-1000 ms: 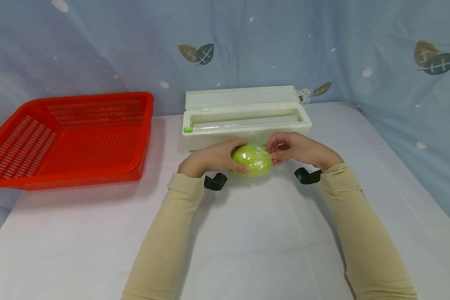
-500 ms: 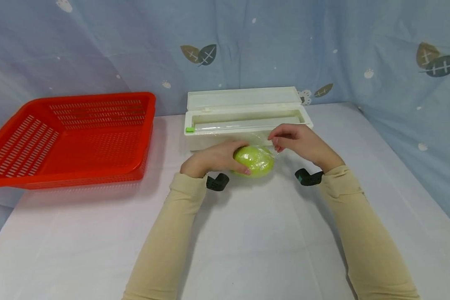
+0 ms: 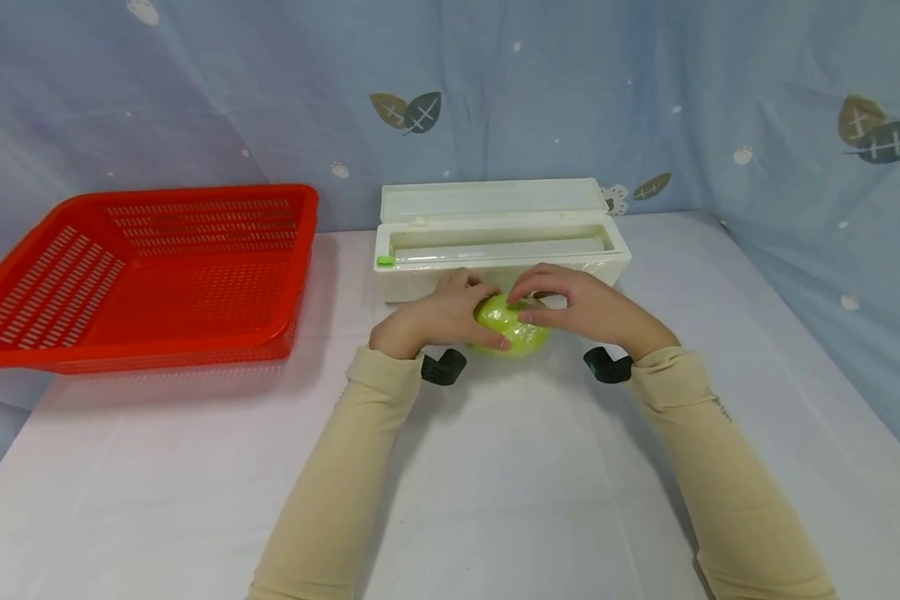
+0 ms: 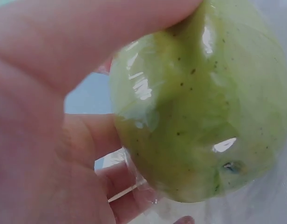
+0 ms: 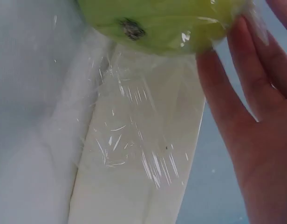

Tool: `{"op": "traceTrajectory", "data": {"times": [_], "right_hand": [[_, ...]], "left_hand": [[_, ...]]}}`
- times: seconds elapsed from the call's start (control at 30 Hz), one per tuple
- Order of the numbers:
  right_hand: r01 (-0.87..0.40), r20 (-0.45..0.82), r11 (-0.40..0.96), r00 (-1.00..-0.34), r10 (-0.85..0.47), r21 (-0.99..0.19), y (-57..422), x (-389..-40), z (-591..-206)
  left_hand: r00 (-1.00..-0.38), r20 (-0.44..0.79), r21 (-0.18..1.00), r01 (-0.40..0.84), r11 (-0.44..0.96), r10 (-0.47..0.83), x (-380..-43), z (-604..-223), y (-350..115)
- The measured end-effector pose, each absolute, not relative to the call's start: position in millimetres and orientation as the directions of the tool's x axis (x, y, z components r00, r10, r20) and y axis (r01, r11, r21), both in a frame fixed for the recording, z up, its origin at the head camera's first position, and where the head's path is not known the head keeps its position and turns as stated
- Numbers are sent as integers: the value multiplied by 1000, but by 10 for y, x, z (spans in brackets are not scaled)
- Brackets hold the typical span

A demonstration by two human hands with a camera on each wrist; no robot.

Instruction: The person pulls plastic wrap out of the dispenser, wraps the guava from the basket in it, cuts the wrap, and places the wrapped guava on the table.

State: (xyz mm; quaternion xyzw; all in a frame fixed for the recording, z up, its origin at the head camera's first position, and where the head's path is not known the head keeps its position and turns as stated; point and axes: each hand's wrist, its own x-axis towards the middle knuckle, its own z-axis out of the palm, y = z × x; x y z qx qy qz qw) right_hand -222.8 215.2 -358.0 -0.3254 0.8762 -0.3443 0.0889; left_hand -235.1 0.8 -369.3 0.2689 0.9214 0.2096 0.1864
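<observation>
Since half a second ago, the right hand (image 3: 581, 308) has moved in over the green fruit (image 3: 523, 335), loosely extended fingers touching it; the left hand (image 3: 446, 315) grips its side. Just before the white box (image 3: 495, 274), it looks firm, moderately heavy (slick, probably, in clear film (image 5: 134, 144)), best cupped round its flanks.

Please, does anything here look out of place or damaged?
The red basket looks out of place: its left end appears to reach past the edge of the table. The green fruit, wrapped in clear film, shows small dark specks; I cannot tell whether that is damage.
</observation>
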Motion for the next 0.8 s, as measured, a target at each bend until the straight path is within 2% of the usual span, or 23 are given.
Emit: {"op": "traceTrajectory", "data": {"times": [0.2, 0.47, 0.63, 0.8], "right_hand": [[-540, 32, 595, -756, -654, -596, 2099, -2242, -3629], [-588, -1, 667, -749, -662, -458, 1992, -2221, -3663], [-614, -2, 667, -735, -678, -421, 1907, -2201, -3709], [-607, -4, 685, -748, -664, -403, 1846, -2189, -3762]], "left_hand": [[-776, -241, 479, 427, 767, 583, -2344, -3660, -10], [-740, -199, 585, 436, 684, 642, -2369, -3678, -33], [-720, -196, 652, 411, 636, 666, -2383, -3705, -54], [-721, -216, 649, 398, 649, 658, -2366, -3670, -71]]}}
